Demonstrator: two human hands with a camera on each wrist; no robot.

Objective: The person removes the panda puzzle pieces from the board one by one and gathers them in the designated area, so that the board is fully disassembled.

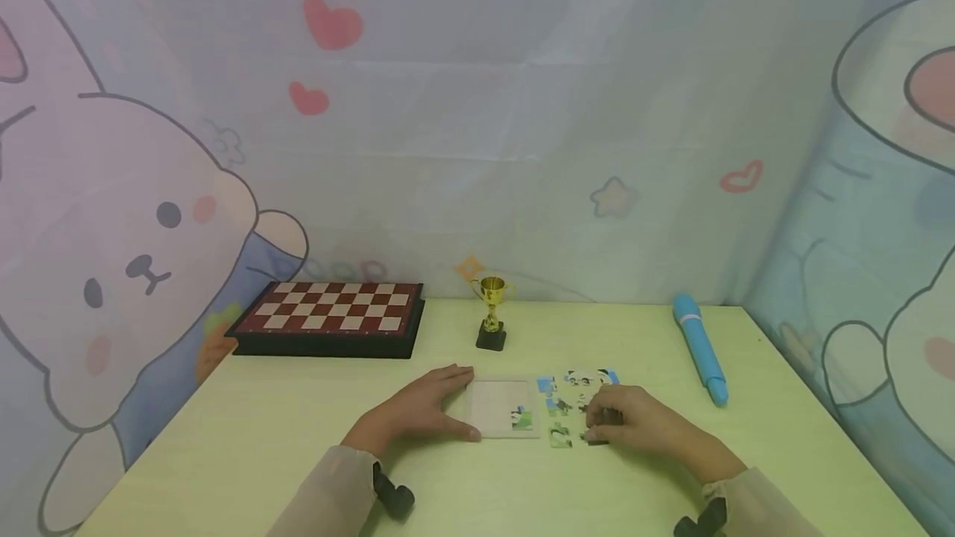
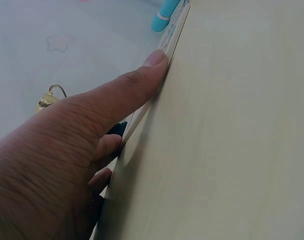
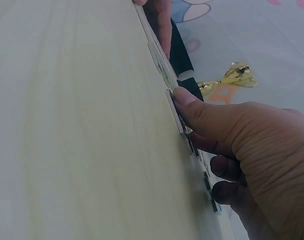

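Two hands work a small puzzle near the table's front edge: the left hand lies spread flat against the tray, steadying it, while the right hand pinches one piece among the loose pieces; a careless lift could scatter neighbours, since they lie crowded

we see pale table | on it: chessboard, gold trophy, blue pen, puzzle tray, loose puzzle pieces
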